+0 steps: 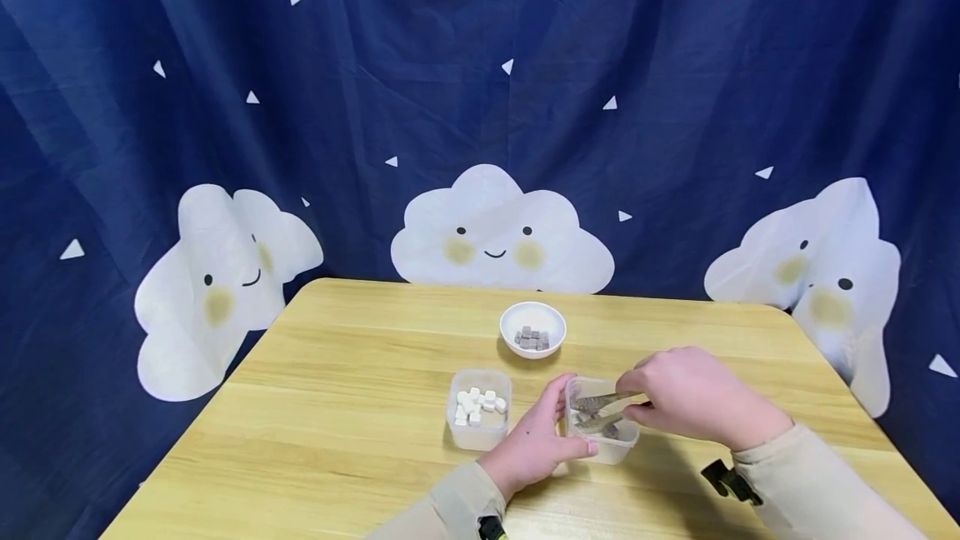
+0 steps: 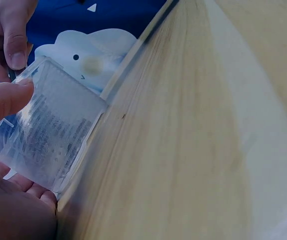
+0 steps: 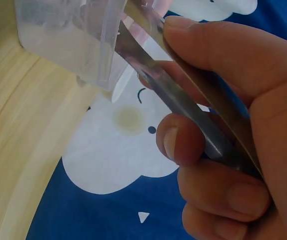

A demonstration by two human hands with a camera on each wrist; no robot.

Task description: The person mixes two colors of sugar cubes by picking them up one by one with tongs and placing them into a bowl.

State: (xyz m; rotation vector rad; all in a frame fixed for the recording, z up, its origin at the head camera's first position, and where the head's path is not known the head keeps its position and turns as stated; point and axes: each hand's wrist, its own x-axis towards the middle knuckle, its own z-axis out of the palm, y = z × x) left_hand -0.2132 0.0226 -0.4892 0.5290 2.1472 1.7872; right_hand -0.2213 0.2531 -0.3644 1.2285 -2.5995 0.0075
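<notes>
My left hand (image 1: 531, 447) grips a clear plastic container (image 1: 618, 450) on the table, with the thumb along its near side and the fingers on its far left side. Metal tongs (image 1: 600, 402) are held in my right hand (image 1: 696, 397), thumb on one arm and fingers on the other. Their tips reach down inside the container, where greyish cubes (image 1: 611, 431) lie partly hidden. The right wrist view shows the tong arms (image 3: 176, 97) slightly apart, entering over the container's rim (image 3: 106, 65). Whether the tips pinch a cube I cannot tell.
Left of my left hand stands a second clear container (image 1: 480, 440) with several white cubes (image 1: 474, 402). Behind both containers is a white bowl (image 1: 534, 312) holding several grey-brown cubes (image 1: 532, 340). A blue curtain (image 1: 465, 65) with cloud prints hangs past the wooden table's (image 1: 360, 340) far edge.
</notes>
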